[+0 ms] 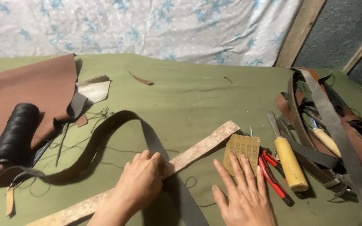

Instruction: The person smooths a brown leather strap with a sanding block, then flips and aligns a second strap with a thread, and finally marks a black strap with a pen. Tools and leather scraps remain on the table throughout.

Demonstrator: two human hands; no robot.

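My left hand presses down on a long pale leather strip that runs diagonally across the green table, where a dark leather belt crosses it. My right hand lies flat with its fingers spread, its fingertips resting on the near edge of a small tan piece of sandpaper. The dark belt curves away to the left and also runs down under my left wrist.
A black thread spool lies on a brown leather sheet at left. A yellow-handled tool, red-handled pliers and a heap of leather straps crowd the right side. A patterned cloth hangs behind.
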